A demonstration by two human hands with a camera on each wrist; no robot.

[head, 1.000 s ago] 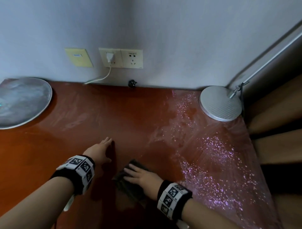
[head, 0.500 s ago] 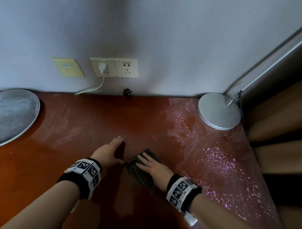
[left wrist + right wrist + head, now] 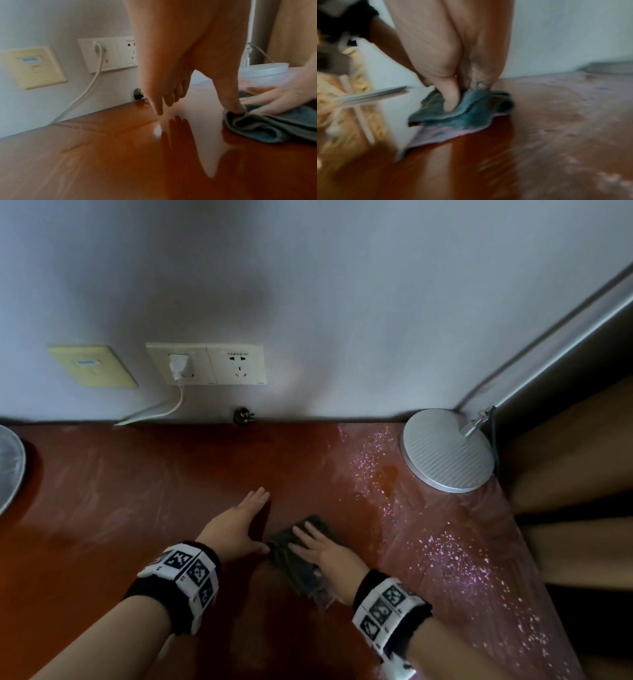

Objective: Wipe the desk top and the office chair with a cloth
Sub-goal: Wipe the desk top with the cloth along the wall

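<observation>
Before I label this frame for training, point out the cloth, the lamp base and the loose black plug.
cloth (image 3: pixel 297 566), head view, folded middle.
lamp base (image 3: pixel 445 451), head view, ribbed top.
loose black plug (image 3: pixel 242 416), head view, its body.

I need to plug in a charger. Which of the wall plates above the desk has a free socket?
The right-hand white plate: its holes are empty. The white plate beside it holds a white plug, and the yellowish plate shows no power socket.

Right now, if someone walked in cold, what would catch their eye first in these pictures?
Probably the right hand pressing a dark cloth flat on the glossy red-brown desk top, with the left hand spread beside it. Next, the pale, sparkling smear across the desk's right side, running up to the round silver lamp base in the corner.
</observation>
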